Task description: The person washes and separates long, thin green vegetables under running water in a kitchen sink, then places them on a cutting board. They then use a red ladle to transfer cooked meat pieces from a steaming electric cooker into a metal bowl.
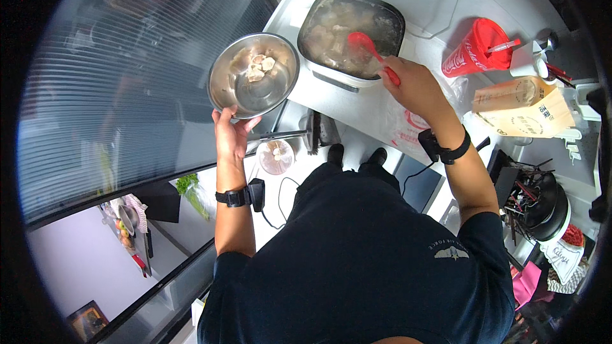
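Note:
My left hand [232, 129] grips the near rim of a stainless steel bowl [263, 95], held to the left of an electric cooking pot. Several pale, cut food pieces [259, 67] lie inside the bowl. In my right hand [411, 83] is a red spoon [363, 44], whose head is over or in the cloudy liquid of the square, white-sided electric pot [351, 70]. Light-coloured chunks of food [330, 36] show through the broth; what they are I cannot tell.
The pot stands on a white counter [315, 91]. To its right are a red Coca-Cola cup [475, 48] with a straw, paper bags [526, 107] and a plastic bag [411, 124]. A ribbed glass door [124, 91] borders the left side. A round bin [276, 156] stands on the floor.

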Demonstrator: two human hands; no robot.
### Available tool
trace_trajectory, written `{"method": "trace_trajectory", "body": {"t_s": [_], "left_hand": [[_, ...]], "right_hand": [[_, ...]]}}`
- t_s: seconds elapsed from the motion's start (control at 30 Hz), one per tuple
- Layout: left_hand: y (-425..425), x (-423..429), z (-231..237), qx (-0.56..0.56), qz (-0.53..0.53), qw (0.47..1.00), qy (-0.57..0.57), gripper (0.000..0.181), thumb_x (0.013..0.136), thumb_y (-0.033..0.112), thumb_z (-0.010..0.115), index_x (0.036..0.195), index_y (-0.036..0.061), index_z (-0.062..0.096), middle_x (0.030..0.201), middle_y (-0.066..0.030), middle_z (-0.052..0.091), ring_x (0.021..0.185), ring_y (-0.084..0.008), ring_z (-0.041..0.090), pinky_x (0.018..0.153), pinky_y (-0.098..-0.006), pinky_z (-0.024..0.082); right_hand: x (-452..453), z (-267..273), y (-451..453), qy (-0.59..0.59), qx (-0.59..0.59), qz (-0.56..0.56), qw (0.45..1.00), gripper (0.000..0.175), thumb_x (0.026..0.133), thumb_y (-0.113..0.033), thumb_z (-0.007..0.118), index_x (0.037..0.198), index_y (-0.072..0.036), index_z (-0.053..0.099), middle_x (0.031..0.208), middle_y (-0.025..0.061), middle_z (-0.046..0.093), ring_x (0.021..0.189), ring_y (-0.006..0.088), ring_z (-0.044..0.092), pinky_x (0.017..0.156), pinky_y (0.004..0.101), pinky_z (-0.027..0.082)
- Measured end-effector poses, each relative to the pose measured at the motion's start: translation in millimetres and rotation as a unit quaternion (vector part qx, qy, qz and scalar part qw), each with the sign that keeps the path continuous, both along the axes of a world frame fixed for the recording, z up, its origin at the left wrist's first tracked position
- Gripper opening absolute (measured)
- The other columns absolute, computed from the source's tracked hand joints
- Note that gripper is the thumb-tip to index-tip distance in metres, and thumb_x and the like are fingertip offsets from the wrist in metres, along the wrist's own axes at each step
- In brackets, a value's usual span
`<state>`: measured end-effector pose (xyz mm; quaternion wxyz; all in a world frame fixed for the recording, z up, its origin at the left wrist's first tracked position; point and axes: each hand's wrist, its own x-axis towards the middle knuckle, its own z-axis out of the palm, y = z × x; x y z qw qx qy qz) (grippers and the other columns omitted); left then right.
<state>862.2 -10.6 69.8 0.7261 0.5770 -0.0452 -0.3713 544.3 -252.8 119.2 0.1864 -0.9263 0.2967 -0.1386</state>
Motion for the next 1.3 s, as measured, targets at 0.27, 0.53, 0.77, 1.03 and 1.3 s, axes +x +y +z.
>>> {"method": "trace_trajectory", "body": {"t_s": [0.27,0.53,0.77,1.03,1.3], "left_hand": [[-0.5,5.6,-4.3,0.007,0.000,1.000,0.027,0.051,0.085,0.012,0.058,0.128,0.0020,0.032,0.128,-0.0210,0.045,0.104,-0.0445,0.059,0.077,-0.0512,0.062],[-0.8,15.3,-11.0,-0.019,-0.023,0.999,0.035,0.048,0.085,0.009,0.055,0.126,0.0033,0.028,0.120,-0.0201,0.047,0.097,-0.0412,0.063,0.076,-0.0493,0.061],[0.3,30.8,-18.2,-0.018,-0.036,0.998,0.055,0.046,0.085,0.010,0.058,0.123,0.0023,0.032,0.123,-0.0213,0.046,0.094,-0.0414,0.063,0.072,-0.0492,0.063],[3.2,48.8,-27.6,-0.018,-0.060,0.995,0.073,0.048,0.085,0.010,0.059,0.125,0.0056,0.033,0.121,-0.0188,0.049,0.094,-0.0398,0.063,0.070,-0.0467,0.063],[3.1,56.1,-27.3,-0.017,-0.067,0.996,0.062,0.049,0.085,0.011,0.059,0.126,0.0073,0.033,0.122,-0.0186,0.049,0.095,-0.0396,0.063,0.072,-0.0458,0.062]], "right_hand": [[-17.7,19.1,-9.7,-0.056,-0.013,0.010,0.998,0.022,0.093,-0.018,0.060,0.111,-0.005,0.060,0.096,0.0162,0.064,0.087,0.0373,0.062,0.074,0.0424,0.050],[-13.2,31.5,1.1,0.016,-0.003,-0.016,1.000,0.020,0.092,-0.017,0.058,0.106,-0.003,0.061,0.092,0.0178,0.064,0.082,0.0384,0.062,0.072,0.0444,0.049],[-7.9,48.4,15.3,0.014,0.036,-0.072,0.997,0.019,0.092,-0.019,0.060,0.102,-0.004,0.064,0.087,0.0197,0.065,0.080,0.0376,0.063,0.071,0.0418,0.049],[7.5,38.4,37.5,-0.029,0.032,-0.096,0.994,0.020,0.091,-0.018,0.063,0.104,-0.003,0.064,0.092,0.0177,0.067,0.085,0.0355,0.066,0.076,0.0377,0.052],[22.1,19.7,40.6,-0.034,0.043,-0.076,0.996,0.020,0.092,-0.019,0.062,0.104,-0.003,0.064,0.085,0.0172,0.066,0.077,0.0327,0.065,0.071,0.0370,0.050]]}}
